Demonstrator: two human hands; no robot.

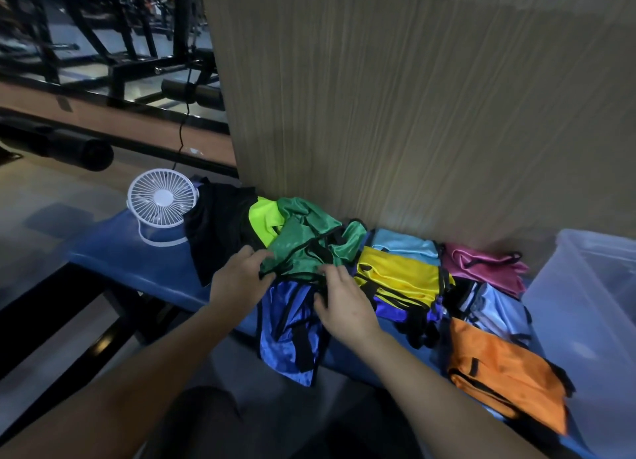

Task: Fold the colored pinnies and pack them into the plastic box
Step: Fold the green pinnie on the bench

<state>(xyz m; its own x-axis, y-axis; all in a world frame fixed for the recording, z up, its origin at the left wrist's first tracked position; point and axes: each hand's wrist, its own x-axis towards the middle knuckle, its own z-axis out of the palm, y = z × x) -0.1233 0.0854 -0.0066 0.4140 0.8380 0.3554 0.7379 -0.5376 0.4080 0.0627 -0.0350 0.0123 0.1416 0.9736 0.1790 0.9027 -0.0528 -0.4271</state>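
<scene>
A crumpled green pinny (309,242) lies on the blue bench (130,252), partly over a blue pinny (289,334) that hangs off the front edge. My left hand (237,279) grips the green pinny's left edge. My right hand (340,303) lies on its lower edge with fingers curled over the black trim. Folded pinnies sit to the right: yellow (399,272), light blue (402,245), pink (481,266), pale blue (499,310), purple (392,310) and orange (506,372). A clear plastic box (585,286) stands at the far right.
A white desk fan (161,200) stands at the bench's left end beside a black garment (216,224) and a neon-green pinny (261,217). A wood-grain panel (413,114) rises right behind the bench. Gym equipment fills the background on the left.
</scene>
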